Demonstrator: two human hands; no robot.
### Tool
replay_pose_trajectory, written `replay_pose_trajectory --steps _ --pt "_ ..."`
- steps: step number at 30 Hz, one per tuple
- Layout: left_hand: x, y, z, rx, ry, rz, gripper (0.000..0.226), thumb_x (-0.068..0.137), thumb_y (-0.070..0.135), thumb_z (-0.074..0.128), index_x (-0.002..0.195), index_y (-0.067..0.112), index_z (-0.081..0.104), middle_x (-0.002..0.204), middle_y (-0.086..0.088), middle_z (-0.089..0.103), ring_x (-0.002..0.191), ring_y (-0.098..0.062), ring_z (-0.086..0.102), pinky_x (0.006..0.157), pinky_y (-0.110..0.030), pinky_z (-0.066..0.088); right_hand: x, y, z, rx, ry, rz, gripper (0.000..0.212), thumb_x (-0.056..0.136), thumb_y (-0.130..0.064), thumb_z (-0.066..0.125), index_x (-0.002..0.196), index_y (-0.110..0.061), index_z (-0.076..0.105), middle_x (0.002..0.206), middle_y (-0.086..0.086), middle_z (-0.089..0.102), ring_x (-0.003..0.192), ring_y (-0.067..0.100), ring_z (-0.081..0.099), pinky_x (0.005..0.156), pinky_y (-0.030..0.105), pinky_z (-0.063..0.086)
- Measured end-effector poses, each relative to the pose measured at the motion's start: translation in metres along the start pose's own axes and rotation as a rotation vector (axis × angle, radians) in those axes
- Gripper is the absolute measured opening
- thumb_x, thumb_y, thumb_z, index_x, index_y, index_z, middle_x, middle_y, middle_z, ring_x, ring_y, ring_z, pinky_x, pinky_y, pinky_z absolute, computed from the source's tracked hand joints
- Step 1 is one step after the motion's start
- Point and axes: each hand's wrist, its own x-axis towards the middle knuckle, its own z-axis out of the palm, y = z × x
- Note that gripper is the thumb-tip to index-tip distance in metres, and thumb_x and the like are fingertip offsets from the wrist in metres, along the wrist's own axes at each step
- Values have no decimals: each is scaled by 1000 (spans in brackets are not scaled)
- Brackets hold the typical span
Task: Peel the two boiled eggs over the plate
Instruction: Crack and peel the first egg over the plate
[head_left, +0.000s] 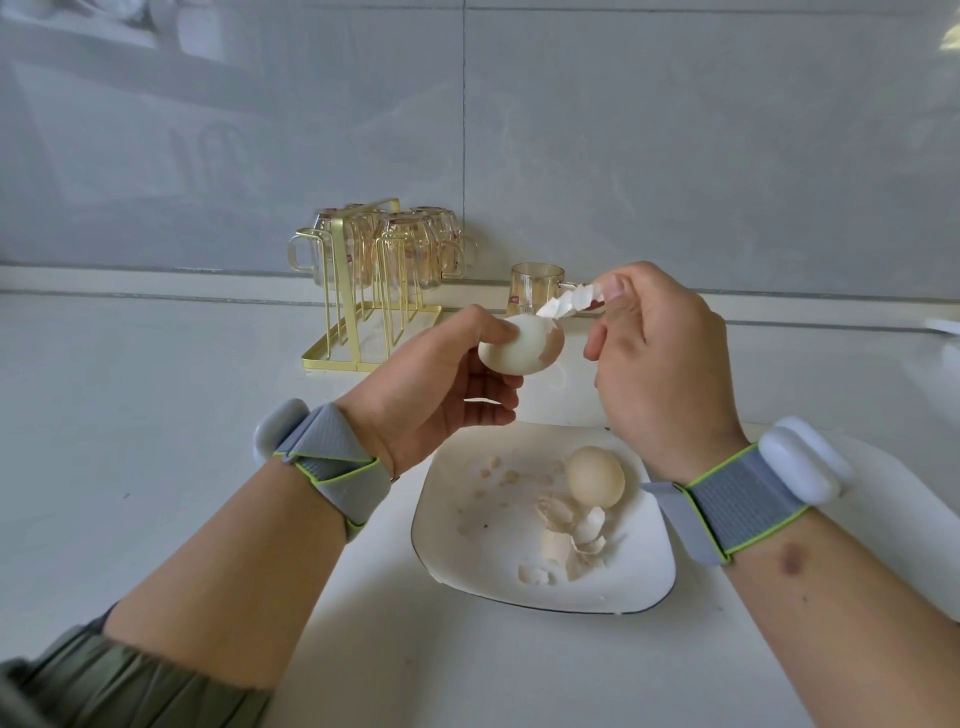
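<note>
The egg (521, 347), mostly bare and white with a patch of shell left on its right end, is gripped in the fingers of the left hand (439, 395) above the far edge of the plate (467, 545). The right hand (660, 364) pinches a shell strip (569, 301) between thumb and forefinger, lifted just off the egg's top. On the plate lie a second egg (595, 476), unpeeled, and shell bits (566, 540). Behind stand a cup (535, 288) and a gold rack (363, 291) of glasses.

No text can be read; small red labels on the glass cups (535, 291) are too blurred.
</note>
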Motion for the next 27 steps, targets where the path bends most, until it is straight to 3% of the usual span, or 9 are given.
replay_pose_trajectory --steps 11,19,27 --pt "-1 1 0 -47 -48 31 35 88 26 45 111 5 60 70 -7 56 62 -20 54 62 -31 52 1 -3 -2 31 52 44 22 103 -14 39 94 -12 59 79 -3 63 69 23 59 66 29 46" --pt "1 2 -4 -99 -117 22 41 79 31 44 106 5 62 69 -7 50 63 -22 52 63 -34 50 2 -5 -3 37 72 67 25 104 -19 38 91 -12 59 74 -3 62 66 26 60 66 40 51" --pt "1 3 -5 -165 -141 32 39 79 32 41 92 5 66 66 -8 45 61 -24 48 61 -34 46 3 -4 -3 34 90 78 24 104 -18 38 91 -14 57 75 -3 63 66 24 60 66 38 51"
